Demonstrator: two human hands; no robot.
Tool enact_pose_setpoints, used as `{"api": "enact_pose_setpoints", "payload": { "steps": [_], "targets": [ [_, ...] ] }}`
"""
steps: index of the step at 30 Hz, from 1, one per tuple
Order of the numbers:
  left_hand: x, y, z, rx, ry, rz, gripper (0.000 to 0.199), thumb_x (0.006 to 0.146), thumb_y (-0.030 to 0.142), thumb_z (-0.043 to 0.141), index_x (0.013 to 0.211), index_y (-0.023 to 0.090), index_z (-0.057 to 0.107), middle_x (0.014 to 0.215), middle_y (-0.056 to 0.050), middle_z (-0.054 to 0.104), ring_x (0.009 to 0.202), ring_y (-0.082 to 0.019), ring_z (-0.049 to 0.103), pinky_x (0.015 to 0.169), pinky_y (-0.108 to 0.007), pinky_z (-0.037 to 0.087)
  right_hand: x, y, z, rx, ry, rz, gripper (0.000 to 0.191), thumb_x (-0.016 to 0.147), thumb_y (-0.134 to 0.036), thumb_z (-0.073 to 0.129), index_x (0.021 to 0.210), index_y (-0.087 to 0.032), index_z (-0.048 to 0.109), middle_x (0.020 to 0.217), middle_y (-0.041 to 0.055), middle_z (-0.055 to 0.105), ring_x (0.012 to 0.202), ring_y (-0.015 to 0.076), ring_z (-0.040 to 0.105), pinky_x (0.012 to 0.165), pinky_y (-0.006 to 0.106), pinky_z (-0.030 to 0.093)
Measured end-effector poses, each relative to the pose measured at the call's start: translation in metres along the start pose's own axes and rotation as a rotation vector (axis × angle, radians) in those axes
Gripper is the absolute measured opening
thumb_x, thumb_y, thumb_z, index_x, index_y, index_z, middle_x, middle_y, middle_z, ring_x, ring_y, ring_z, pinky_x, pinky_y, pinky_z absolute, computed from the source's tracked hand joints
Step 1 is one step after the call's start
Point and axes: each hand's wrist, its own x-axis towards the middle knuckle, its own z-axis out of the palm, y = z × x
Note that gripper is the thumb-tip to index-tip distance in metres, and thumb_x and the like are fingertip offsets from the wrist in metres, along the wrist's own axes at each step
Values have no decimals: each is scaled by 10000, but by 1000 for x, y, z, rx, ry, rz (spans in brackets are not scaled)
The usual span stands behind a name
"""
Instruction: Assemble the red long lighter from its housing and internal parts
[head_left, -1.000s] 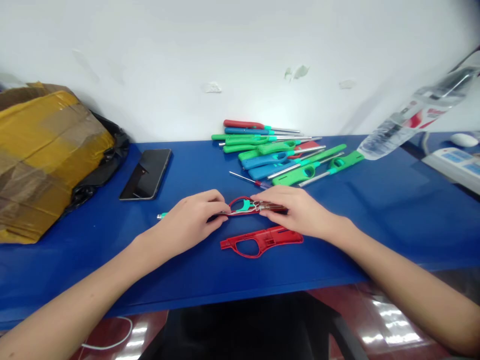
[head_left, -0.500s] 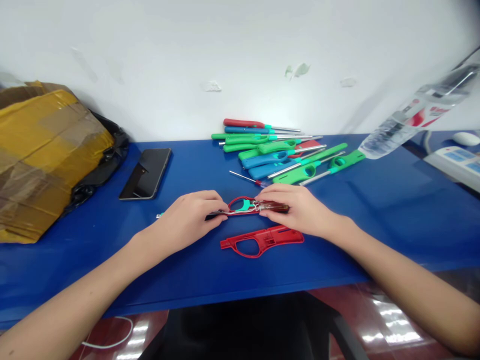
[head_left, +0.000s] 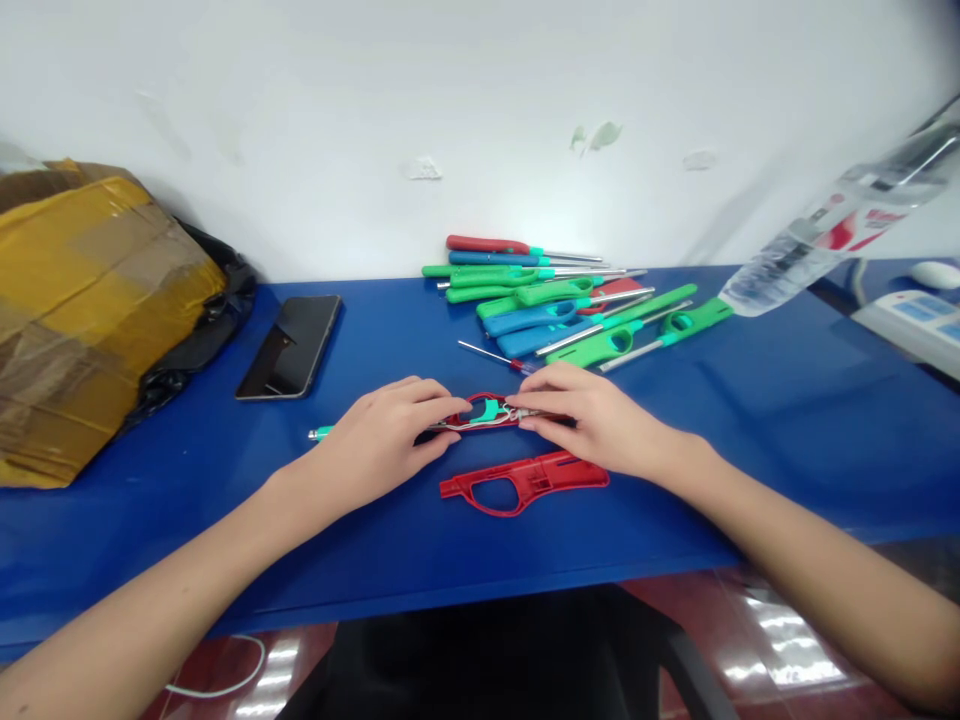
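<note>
Between my hands lies an opened red long-nosed gas lighter (head_left: 489,424), its inner parts showing. A teal trigger (head_left: 491,410) and thin pale wires are visible inside it. My left hand (head_left: 394,425) pinches its nozzle end, with a teal and metal tip (head_left: 319,433) sticking out beyond the wrist. My right hand (head_left: 592,415) grips the handle end, thumb and fingers on either side, hiding most of that part. Just in front, the other red casing half (head_left: 525,482) rests on the table, inner side up. Behind my right hand is a small screwdriver (head_left: 499,356).
Several green, blue and red lighters (head_left: 555,300) are piled by the wall. A water bottle (head_left: 817,235) stands at the right, near a white device (head_left: 911,320). A phone (head_left: 291,347) and a taped parcel (head_left: 97,330) are on the left of the blue table (head_left: 360,560).
My left fingers have shifted slightly right along the lighter, and more of its teal tip shows at the left. My right fingers have closed further over the handle.
</note>
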Motion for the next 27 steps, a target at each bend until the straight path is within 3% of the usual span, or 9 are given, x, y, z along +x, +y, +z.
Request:
{"api": "enact_pose_setpoints", "payload": {
  "steps": [5, 12, 23, 27],
  "targets": [
    [-1, -1, 1, 12, -3, -7, 296, 941, 269, 575, 1219, 195, 642, 1109, -68, 678, 988, -214, 650, 838, -338, 550, 0, -1, 0, -16, -19, 5, 299, 954, -222, 549, 1226, -166, 662, 1116, 113, 679, 1040, 240, 624, 923, 409, 545],
    [0, 1, 10, -4, 12, -57, 407, 951, 429, 545, 1261, 177, 618, 1100, -86, 643, 968, -221, 629, 845, -364, 540, 1, -5, -1, -8, -1, 28, 311, 936, -233, 578, 1214, -117, 654, 1108, 128, 680, 1036, 238, 634, 930, 390, 549],
    [3, 2, 12, -21, 3, -92, 367, 955, 383, 541, 1242, 175, 634, 1075, -84, 646, 905, -204, 627, 784, -331, 529, 1, -3, 0, 16, 7, 86, 308, 902, -234, 634, 1201, -167, 663, 1095, 112, 710, 1043, 253, 649, 900, 417, 564],
    [2, 1, 13, -16, 8, -88, 364, 956, 376, 540, 1241, 169, 633, 1075, -83, 645, 914, -205, 626, 786, -334, 531, 2, -4, 0, 38, 21, 100, 297, 881, -215, 663, 1167, -135, 672, 1035, 102, 734, 987, 237, 663, 884, 393, 560]
  ]
}}
